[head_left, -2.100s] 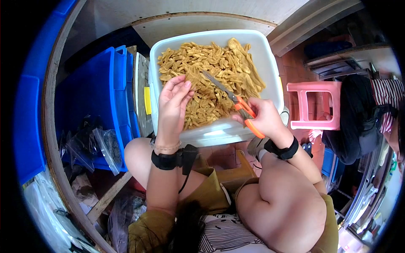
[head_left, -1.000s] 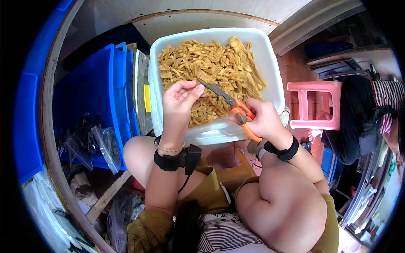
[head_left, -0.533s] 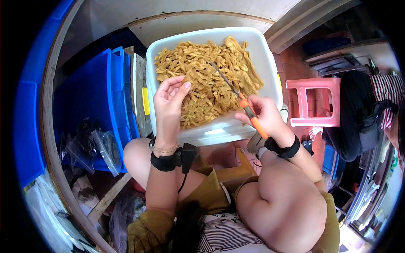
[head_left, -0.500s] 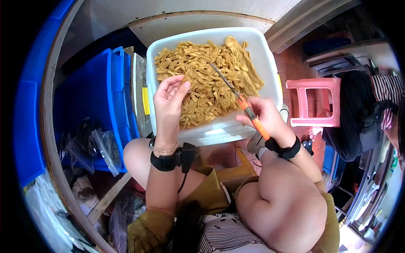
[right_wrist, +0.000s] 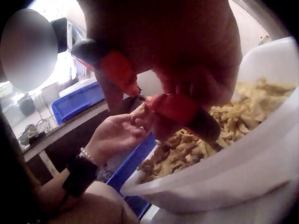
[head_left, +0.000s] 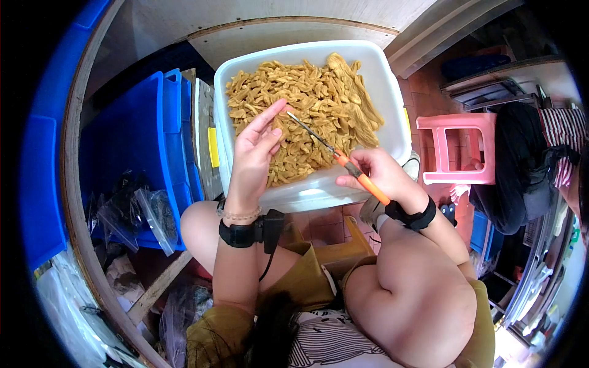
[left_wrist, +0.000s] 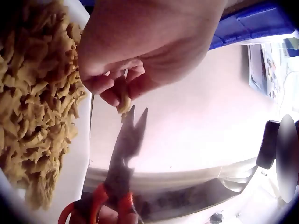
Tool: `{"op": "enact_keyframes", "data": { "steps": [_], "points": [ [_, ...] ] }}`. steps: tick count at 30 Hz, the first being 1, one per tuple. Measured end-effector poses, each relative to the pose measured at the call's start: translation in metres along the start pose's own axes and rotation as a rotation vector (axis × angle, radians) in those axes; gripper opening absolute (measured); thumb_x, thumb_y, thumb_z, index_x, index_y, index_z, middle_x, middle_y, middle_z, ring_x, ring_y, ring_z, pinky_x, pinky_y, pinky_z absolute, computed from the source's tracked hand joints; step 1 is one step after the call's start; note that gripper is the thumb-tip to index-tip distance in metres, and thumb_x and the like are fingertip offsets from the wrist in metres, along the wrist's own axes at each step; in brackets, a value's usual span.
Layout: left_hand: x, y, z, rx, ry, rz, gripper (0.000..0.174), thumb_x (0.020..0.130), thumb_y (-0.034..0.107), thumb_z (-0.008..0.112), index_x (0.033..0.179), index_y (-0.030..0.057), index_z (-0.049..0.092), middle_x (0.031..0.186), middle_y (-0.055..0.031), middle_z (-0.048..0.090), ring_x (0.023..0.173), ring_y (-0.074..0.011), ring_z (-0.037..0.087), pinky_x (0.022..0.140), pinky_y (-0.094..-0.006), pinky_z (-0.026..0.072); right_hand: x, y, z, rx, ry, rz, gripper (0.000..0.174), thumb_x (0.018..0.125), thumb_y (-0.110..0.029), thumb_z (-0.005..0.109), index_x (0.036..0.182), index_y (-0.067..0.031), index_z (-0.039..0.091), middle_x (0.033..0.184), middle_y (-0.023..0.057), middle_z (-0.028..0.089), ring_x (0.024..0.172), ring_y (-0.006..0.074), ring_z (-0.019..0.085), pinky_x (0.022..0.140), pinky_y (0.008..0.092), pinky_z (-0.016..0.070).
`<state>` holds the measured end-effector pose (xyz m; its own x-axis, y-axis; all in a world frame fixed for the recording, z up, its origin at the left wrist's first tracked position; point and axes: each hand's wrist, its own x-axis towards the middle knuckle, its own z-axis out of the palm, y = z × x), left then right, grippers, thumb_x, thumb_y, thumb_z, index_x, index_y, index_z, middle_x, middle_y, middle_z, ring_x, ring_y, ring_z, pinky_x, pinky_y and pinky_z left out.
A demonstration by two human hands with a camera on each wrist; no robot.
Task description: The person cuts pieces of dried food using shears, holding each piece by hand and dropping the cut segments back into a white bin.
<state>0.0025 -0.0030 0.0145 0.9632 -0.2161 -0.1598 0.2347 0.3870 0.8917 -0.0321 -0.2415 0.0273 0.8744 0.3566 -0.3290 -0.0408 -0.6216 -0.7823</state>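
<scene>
A white plastic tub filled with tan dried strips stands in front of my knees. My left hand reaches over the tub's near left part, its fingers pinching one small tan piece. My right hand grips the orange handles of a pair of scissors. The slightly parted blades point at that piece, their tips just below it. In the right wrist view the orange handles sit under my curled fingers, with the left hand beyond.
Blue bins stand to the left of the tub, with plastic bags below them. A pink stool and a seated person in dark clothes are at the right. A wooden stool lies between my knees.
The scissors have swung left, from pointing over the pile to pointing at my left fingertips. My left hand has stretched further out over the tub with a piece in it.
</scene>
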Motion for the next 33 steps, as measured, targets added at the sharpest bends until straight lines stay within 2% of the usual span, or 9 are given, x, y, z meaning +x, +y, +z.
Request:
{"op": "enact_keyframes", "data": {
  "steps": [7,14,19,21,23,25,30,32,33],
  "points": [
    [0.0003,0.0015,0.0034,0.052,-0.001,0.039,0.046,0.089,0.002,0.046,0.135,0.0,0.04,0.126,-0.005,0.053,0.073,-0.0006,0.041,0.065,-0.0146,0.0357,0.0008,0.0041,0.0008,0.036,-0.003,0.002,0.051,0.072,-0.046,0.075,0.058,-0.0035,0.05,0.05,0.0062,0.046,0.048,0.0151,0.043,0.047,0.0311,0.0378],
    [0.0,-0.0024,0.0053,0.12,0.003,0.108,0.047,0.089,0.003,0.048,0.136,0.0001,0.04,0.126,-0.0044,0.052,0.074,0.0001,0.043,0.066,-0.0136,0.0359,0.0012,0.0066,0.0001,0.025,-0.039,0.01,0.052,0.072,-0.047,0.074,0.057,-0.0036,0.05,0.049,0.0063,0.045,0.047,0.0154,0.043,0.047,0.0312,0.037],
    [0.003,-0.0064,0.0051,0.107,0.043,0.169,0.048,0.089,0.002,0.048,0.136,-0.002,0.038,0.128,-0.0074,0.051,0.086,-0.0046,0.051,0.083,-0.0183,0.0421,0.0006,0.0025,-0.0019,-0.037,-0.057,0.003,0.054,0.071,-0.049,0.074,0.056,-0.0034,0.05,0.048,0.0072,0.046,0.046,0.017,0.044,0.047,0.0321,0.0372],
    [0.0023,-0.005,0.0053,0.151,0.015,0.166,0.048,0.089,0.001,0.048,0.136,-0.0026,0.038,0.129,-0.008,0.051,0.088,-0.0057,0.051,0.085,-0.0197,0.0423,0.0006,0.0023,-0.0019,-0.041,-0.051,0.008,0.054,0.071,-0.05,0.074,0.056,-0.0034,0.05,0.048,0.0076,0.046,0.046,0.0177,0.044,0.047,0.0326,0.0373],
    [0.0013,-0.0039,0.0062,0.195,-0.013,0.162,0.048,0.088,0.001,0.048,0.136,-0.0032,0.037,0.129,-0.0086,0.05,0.091,-0.0069,0.052,0.087,-0.0212,0.0424,0.0005,0.0016,-0.0031,-0.083,-0.088,0.019,0.037,0.075,-0.033,0.076,0.067,-0.0029,0.055,0.053,-0.0019,0.044,0.05,0.0065,0.038,0.046,0.0256,0.0315],
    [0.0002,-0.0038,0.0074,0.173,-0.067,0.096,0.058,0.085,-0.002,0.052,0.139,-0.0008,0.031,0.13,-0.0116,0.048,0.088,-0.0065,0.052,0.084,-0.0204,0.0436,0.0003,0.0019,-0.0033,-0.084,-0.09,0.031,0.038,0.074,-0.033,0.076,0.067,-0.0028,0.055,0.052,-0.0017,0.044,0.05,0.0066,0.038,0.046,0.0257,0.0316],
    [-0.0021,-0.003,0.0093,0.071,-0.005,0.139,0.081,0.079,-0.007,0.06,0.145,0.0086,0.015,0.127,-0.0158,0.043,0.081,-0.0058,0.05,0.077,-0.0199,0.046,0.0,0.0007,-0.0042,-0.106,-0.085,0.043,0.04,0.073,-0.035,0.077,0.067,-0.0025,0.055,0.052,-0.0007,0.044,0.049,0.0073,0.038,0.047,0.0259,0.0321],
    [-0.0028,-0.0026,0.0072,0.059,0.007,0.13,0.087,0.077,-0.008,0.062,0.145,0.0116,0.011,0.126,-0.0167,0.042,0.079,-0.0056,0.05,0.075,-0.0197,0.0466,0.0008,0.0016,-0.0034,-0.101,-0.051,0.048,0.057,0.067,-0.055,0.073,0.057,-0.0037,0.05,0.051,0.0098,0.049,0.048,0.0215,0.049,0.049,0.0345,0.0399],
    [-0.0033,-0.0041,0.0037,0.082,-0.035,0.093,0.089,0.077,-0.008,0.062,0.146,0.0123,0.01,0.125,-0.0164,0.042,0.08,-0.0059,0.05,0.075,-0.0204,0.0469,0.0009,0.0016,-0.0031,-0.1,-0.05,0.048,0.057,0.067,-0.055,0.073,0.057,-0.0037,0.05,0.051,0.0098,0.049,0.048,0.0215,0.049,0.049,0.0345,0.0399]
  ]
}}
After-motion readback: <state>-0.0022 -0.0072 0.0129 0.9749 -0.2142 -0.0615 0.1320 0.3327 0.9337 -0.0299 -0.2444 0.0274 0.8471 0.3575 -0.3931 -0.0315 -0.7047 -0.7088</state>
